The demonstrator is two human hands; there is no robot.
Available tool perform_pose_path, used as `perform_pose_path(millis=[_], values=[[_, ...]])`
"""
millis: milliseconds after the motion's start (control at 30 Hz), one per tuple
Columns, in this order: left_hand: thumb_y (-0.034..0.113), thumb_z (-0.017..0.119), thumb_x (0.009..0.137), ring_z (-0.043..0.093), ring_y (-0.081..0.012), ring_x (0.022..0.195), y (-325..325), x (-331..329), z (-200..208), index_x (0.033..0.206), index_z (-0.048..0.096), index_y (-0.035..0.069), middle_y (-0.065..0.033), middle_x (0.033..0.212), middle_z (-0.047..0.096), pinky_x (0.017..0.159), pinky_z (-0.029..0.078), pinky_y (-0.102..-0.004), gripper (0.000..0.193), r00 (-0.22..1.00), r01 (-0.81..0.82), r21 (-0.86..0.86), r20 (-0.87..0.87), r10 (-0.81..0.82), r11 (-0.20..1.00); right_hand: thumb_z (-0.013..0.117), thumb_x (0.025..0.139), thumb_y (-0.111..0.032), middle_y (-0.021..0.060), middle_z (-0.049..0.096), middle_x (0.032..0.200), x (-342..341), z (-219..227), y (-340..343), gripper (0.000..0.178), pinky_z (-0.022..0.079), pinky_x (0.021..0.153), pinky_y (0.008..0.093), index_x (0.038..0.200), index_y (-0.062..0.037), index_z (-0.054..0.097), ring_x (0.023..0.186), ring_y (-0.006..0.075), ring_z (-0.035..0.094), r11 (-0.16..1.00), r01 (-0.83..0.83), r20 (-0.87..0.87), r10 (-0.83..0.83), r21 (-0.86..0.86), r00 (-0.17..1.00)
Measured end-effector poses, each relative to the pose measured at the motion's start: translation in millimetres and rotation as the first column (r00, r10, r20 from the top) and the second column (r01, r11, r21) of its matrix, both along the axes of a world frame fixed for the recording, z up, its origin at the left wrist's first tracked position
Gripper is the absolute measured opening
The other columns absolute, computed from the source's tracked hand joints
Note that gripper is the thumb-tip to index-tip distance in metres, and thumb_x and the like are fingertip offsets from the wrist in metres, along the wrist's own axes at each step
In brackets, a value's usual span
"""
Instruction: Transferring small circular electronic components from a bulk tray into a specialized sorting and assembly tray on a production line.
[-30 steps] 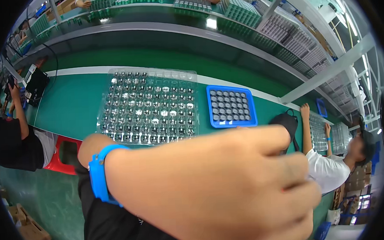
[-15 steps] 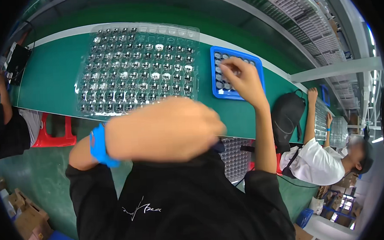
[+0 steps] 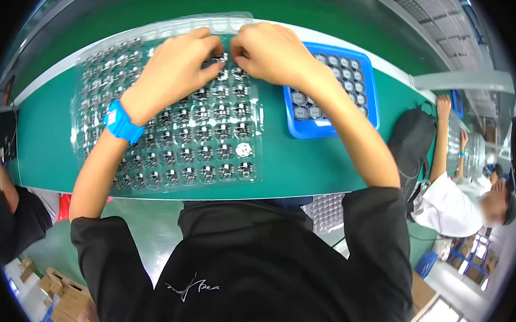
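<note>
A clear plastic blister tray (image 3: pixel 257 175) lies on the green table, its pockets holding rows of small silvery-black metal parts (image 3: pixel 208 173). Over its far right area, my left hand (image 3: pixel 176 69) curls thumb and fingers around the spot of one such part. Close beside it, my right hand (image 3: pixel 273 54) bends its fingers down in a pinch at the same rows. What either set of fingertips holds is too small and partly hidden to make out. A blue tray (image 3: pixel 294 128) with round grey parts (image 3: pixel 300 112) stands to the right, partly under my right forearm.
A black backpack (image 3: pixel 410 146) sits at the table's right. Beyond it a person in a white shirt (image 3: pixel 450 207) works at another clear tray. Another person in dark clothing (image 3: pixel 19 223) is at the far left. Cardboard boxes (image 3: pixel 71 310) stand on the floor at lower left.
My left hand has swung from in front of my chest out over the clear tray. My right hand has moved left from the blue tray to the clear tray's far right. The view has shifted.
</note>
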State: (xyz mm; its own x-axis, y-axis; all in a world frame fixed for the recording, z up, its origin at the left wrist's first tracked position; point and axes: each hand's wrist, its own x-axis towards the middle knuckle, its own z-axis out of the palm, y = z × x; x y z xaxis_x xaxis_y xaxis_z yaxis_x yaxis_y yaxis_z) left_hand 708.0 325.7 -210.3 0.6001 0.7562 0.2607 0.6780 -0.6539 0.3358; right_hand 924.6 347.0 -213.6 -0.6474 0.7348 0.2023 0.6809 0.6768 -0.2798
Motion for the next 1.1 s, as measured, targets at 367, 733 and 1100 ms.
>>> perform_pose_path(millis=[367, 733, 1100], values=[[0.015, 0.066, 0.096, 0.063, -0.0350, 0.080, -0.2, 30.0, 30.5, 0.094, 0.063, 0.001, -0.0134, 0.090, 0.064, 0.072, 0.050, -0.0433, 0.015, 0.993, -0.079, -0.153, 0.075, 0.091, 0.985, 0.075, 0.095, -0.015, 0.0057, 0.076, 0.105, 193.2, 27.8, -30.3, 0.016, 0.054, 0.090, 0.0310, 0.102, -0.0006, 0.077, 0.097, 0.0159, 0.070, 0.867, 0.406, -0.492, -0.498, -0.290, 0.713], [0.017, 0.065, 0.099, 0.068, -0.0343, 0.103, 22.5, 87.2, 2.7, 0.107, 0.065, -0.001, -0.0143, 0.112, 0.072, 0.091, 0.053, -0.0414, 0.020, 0.966, 0.218, -0.018, 0.148, -0.213, 0.976, 0.071, 0.097, -0.006, 0.0173, 0.061, 0.144, 202.8, -29.3, -87.7, 0.014, 0.041, 0.115, 0.0379, 0.108, 0.0003, 0.075, 0.133, 0.0250, 0.057, 0.830, 0.221, -0.777, -0.557, -0.512, 0.292], [0.015, 0.066, 0.097, 0.067, -0.0347, 0.104, 42.2, 93.6, -13.2, 0.104, 0.067, 0.001, -0.0118, 0.115, 0.070, 0.092, 0.054, -0.0433, 0.016, 0.951, 0.268, 0.101, 0.131, -0.280, 0.958, 0.077, 0.088, -0.013, 0.0055, 0.073, 0.120, 129.1, 5.5, -18.6, 0.011, 0.052, 0.100, 0.0410, 0.098, -0.0090, 0.081, 0.119, 0.0289, 0.065, 0.979, 0.107, -0.285, -0.055, 0.172, 0.957]])
